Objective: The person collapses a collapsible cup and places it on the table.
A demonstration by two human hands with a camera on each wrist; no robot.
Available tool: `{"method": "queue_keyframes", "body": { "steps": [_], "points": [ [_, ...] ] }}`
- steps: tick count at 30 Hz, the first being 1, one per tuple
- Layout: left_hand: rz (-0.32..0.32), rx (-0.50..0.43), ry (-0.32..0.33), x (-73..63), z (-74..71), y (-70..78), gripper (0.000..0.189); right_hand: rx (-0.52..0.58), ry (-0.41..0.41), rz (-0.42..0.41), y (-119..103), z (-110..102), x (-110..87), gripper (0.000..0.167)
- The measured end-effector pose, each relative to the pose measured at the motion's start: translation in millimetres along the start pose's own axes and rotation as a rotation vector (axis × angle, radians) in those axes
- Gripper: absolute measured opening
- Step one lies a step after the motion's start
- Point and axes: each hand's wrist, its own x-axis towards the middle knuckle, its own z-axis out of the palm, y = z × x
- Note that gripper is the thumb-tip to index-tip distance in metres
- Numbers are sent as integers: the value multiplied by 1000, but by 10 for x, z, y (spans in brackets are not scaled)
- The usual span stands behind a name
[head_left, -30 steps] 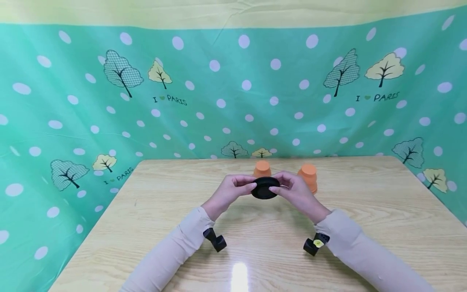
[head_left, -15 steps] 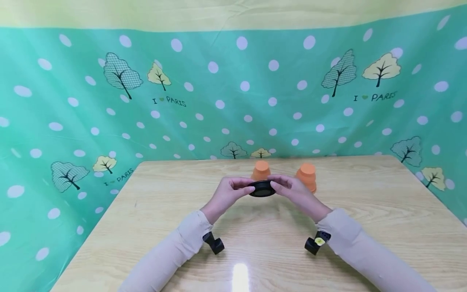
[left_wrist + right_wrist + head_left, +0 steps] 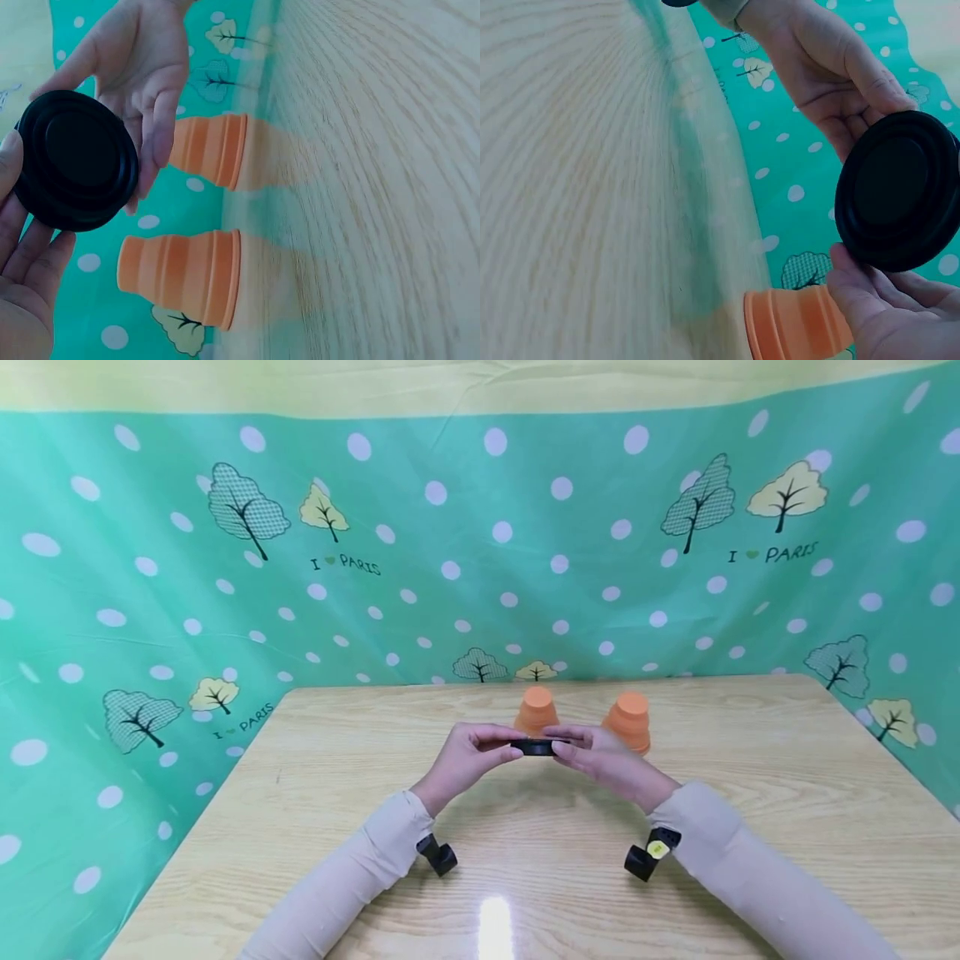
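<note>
Between both hands, above the table, is a round black collapsible cup (image 3: 532, 747), folded flat. It appears edge-on in the head view, while the left wrist view shows concentric rings on the black cup's face (image 3: 79, 157). My left hand (image 3: 467, 762) pinches its left edge, thumb nearer me and fingers behind. On the opposite edge, my right hand (image 3: 609, 766) grips it likewise with thumb and fingers. Behind the hands stand two orange stepped cups, mouth down: one orange cup (image 3: 537, 710) partly covered by the fingers, the other orange cup (image 3: 628, 722) past the right hand.
A light wood table (image 3: 360, 727) reaches back to a green dotted curtain (image 3: 420, 552). Each wrist carries a small black camera; the left camera (image 3: 437, 855) and right camera (image 3: 651, 856) hang low over the tabletop.
The black cup has tipped from showing its round face to lying nearly level, edge-on to the head view. Both hands keep hold, with the right hand turning slightly. The orange cups stay put.
</note>
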Motion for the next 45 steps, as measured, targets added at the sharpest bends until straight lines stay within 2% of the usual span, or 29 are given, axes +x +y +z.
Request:
{"method": "queue_keyframes", "body": {
  "steps": [4,9,12,16,19,22,26,33,37,42,45],
  "points": [
    [6,-1,-7,-5,-15,-1,29,-40,70,-2,51,10,18,64],
    [29,18,-41,-12,-50,-4,42,-38,109,-66,68,50,17,66],
    [42,33,-70,-2,-70,-10,57,-22,106,-131,60,76,12,68],
    [32,14,-134,14,-78,-1,77,-60,122,-244,48,112,18,74],
    [28,8,-167,19,-66,13,85,-98,135,-326,34,141,24,78],
    [46,18,-156,16,-42,15,86,-123,135,-392,10,170,17,81],
    [46,24,-123,2,-4,-1,84,-153,134,-436,-3,194,-1,82],
    [37,33,-100,-36,14,-35,85,-181,122,-457,54,220,9,82],
    [16,47,-86,-52,1,-55,80,-196,107,-453,91,236,21,82],
    [-25,-5,-66,-77,-34,-119,75,-202,80,-411,127,248,38,80],
    [-49,-40,-48,-89,-69,-169,75,-183,99,-378,138,235,51,77]
  ]
}}
